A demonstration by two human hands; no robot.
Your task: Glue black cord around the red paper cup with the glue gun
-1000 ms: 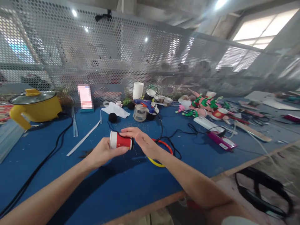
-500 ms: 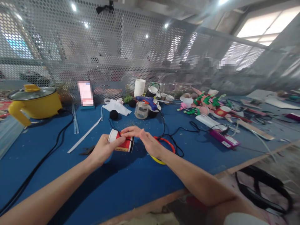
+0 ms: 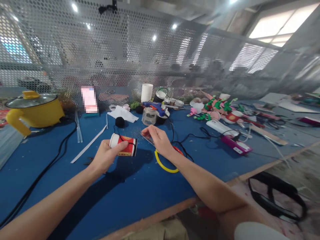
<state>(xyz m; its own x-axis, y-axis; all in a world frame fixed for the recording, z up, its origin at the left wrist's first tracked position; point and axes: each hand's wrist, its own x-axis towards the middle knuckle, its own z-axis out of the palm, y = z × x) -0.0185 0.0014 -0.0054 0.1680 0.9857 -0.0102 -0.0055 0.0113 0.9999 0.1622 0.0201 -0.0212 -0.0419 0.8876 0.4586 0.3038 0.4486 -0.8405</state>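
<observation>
In my left hand (image 3: 103, 155) a red and white paper cup (image 3: 123, 145) lies on its side, thumb pressed along its wall. Black yarn is wrapped round the cup's right-hand end, and a strand crosses the cup toward a black yarn ball (image 3: 120, 122) behind it. My right hand (image 3: 158, 140) is off the cup, its fingers curled at the silver blades of scissors with red and yellow handles (image 3: 166, 167). The forearm covers part of the handles. Beside my left hand, pliers (image 3: 88, 161) are partly hidden.
A glue gun (image 3: 155, 107) rests on a clear jar (image 3: 149, 116). A yellow electric pot (image 3: 37, 110) stands left, near a black cable (image 3: 53, 163). White paper (image 3: 122, 114), stacked cups (image 3: 147, 92), craft flowers (image 3: 217, 106) and a purple power bank-like box (image 3: 236, 145) lie farther back.
My right hand has left the cup and moved right onto the scissors, its fingers now curled. My left hand still holds the cup, shifted slightly left and up.
</observation>
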